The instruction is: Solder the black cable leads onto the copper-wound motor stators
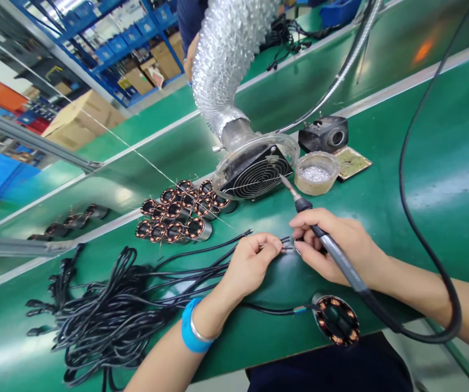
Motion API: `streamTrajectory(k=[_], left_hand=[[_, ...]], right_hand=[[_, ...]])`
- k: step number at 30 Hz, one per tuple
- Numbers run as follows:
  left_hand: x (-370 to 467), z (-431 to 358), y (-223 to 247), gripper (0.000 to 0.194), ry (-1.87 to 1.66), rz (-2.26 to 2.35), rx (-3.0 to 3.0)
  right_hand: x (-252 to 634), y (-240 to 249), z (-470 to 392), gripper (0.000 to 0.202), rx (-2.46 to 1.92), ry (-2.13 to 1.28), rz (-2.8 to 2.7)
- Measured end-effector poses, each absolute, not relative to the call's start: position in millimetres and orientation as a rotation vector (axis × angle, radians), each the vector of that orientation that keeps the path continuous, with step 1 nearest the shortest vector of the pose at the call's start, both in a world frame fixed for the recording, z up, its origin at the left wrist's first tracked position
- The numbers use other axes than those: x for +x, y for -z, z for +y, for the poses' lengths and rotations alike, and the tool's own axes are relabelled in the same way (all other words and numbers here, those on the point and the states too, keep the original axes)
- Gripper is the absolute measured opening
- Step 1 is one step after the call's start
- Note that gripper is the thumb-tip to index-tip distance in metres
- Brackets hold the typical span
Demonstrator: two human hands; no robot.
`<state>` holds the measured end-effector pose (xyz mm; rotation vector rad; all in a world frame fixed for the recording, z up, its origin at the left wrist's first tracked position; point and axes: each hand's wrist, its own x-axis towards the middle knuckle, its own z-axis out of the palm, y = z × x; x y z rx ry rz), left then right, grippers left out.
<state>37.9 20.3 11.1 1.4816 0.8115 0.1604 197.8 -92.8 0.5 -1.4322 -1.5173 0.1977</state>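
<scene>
My right hand [340,247] is closed around the handle of a soldering iron [340,262], whose tip points up and left towards a round fan grille. Its thumb and lower fingers come close to some thin wire ends [287,247]; whether they touch is hard to make out. My left hand [253,261], with a blue band at the wrist, pinches those wire ends between thumb and forefinger. Black cables [99,316] lie in a heap to the left, their ends running under and past this hand. Near the front edge sits a copper-wound motor stator [336,320] with a black cable joined to it.
Several more stators [177,215] stand grouped behind the cables. A fume fan [261,173] hangs from a silver duct [226,60]. Beside it are a tub of silvery bits [316,174], a sponge tray [352,163] and a black iron stand [323,135]. The iron's cord [408,190] loops at the right.
</scene>
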Motion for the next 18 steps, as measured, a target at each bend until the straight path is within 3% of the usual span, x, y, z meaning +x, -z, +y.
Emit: streamTrajectory(k=[8, 13, 18], left_hand=[[32, 11, -16, 0.022, -0.310, 0.780, 1.948], [25, -9, -19, 0.015, -0.385, 0.716, 2.157], [23, -18, -25, 0.032, -0.309, 0.654, 2.154]], right_hand=[[194, -2, -90, 0.019, -1.408, -0.178, -1.639], [189, 1, -90, 0.025, -1.460, -0.074, -1.590], [187, 4, -92, 0.026, -1.455, 0.103, -1.623]])
